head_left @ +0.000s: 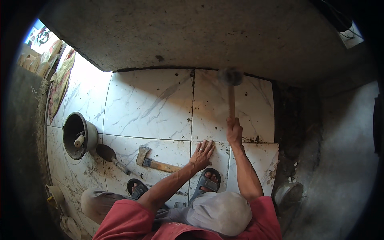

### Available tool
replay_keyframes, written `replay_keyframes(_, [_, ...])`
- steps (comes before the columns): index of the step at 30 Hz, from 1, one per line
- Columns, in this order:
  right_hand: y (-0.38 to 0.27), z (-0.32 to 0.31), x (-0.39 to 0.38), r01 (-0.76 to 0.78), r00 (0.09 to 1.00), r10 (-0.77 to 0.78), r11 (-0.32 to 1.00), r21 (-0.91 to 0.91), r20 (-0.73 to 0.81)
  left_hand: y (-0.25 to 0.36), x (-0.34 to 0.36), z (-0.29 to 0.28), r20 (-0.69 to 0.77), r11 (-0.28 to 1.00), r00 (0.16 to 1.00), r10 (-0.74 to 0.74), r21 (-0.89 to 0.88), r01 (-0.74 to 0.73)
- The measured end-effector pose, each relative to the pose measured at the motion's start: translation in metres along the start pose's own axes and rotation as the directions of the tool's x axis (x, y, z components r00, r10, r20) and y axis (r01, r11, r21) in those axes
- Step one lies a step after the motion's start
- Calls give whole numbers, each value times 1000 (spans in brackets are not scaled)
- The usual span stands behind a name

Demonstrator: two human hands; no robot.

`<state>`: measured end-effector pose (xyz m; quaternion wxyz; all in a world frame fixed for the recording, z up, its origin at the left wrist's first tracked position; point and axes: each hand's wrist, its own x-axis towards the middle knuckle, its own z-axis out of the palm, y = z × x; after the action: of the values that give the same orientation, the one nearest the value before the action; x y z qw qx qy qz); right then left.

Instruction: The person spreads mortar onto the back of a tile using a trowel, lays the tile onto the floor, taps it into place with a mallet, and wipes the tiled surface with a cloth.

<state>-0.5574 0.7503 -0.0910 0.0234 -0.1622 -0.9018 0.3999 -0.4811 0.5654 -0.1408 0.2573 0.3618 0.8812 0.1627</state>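
Note:
My right hand [234, 130] is closed around the wooden handle of a mallet [231, 98]. Its dark head is blurred and lies over the far part of a white marble-patterned floor tile [256, 116]; whether it touches the tile I cannot tell. Flat on the tiles near the joint line, my left hand [203, 155] has its fingers spread and a ring on one of them. To its left lies a hatchet [160, 165] with a wooden handle. Farther left, a trowel [113, 158] rests on the tiles beside a dark bucket [89, 136].
A concrete wall [192, 36] borders the tiles on the far side. Right of them runs a dark strip of bare ground [298, 120], with a bowl-shaped container [289, 196] near me. Another pale container [55, 195] stands at the left edge. A crumpled cloth [61, 86] lies at the far left.

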Motion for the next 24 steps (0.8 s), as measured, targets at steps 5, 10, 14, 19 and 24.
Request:
replay_keyframes(5, [34,4,-16,77,993,-72,995,57,-95,14,1,-1,-5,1000,1000,1,13,-1])
replay_keyframes(10, [-11,10,-10,37,997,-22,980,198,-76,4,-4,3,-5,999,1000,-14,40,14])
replay_keyframes(14, [16,22,20,-26,1000,26,996,-80,-2,12,4,1,-11,999,1000,23,38,-23])
replay_keyframes(19, [-17,22,24,-18,1000,17,995,100,17,6,-2,-1,-1,1000,1000,-3,20,3])
replay_keyframes(24, [33,34,12,4,999,0,993,-120,35,11,0,-1,-10,999,1000,30,16,-30])
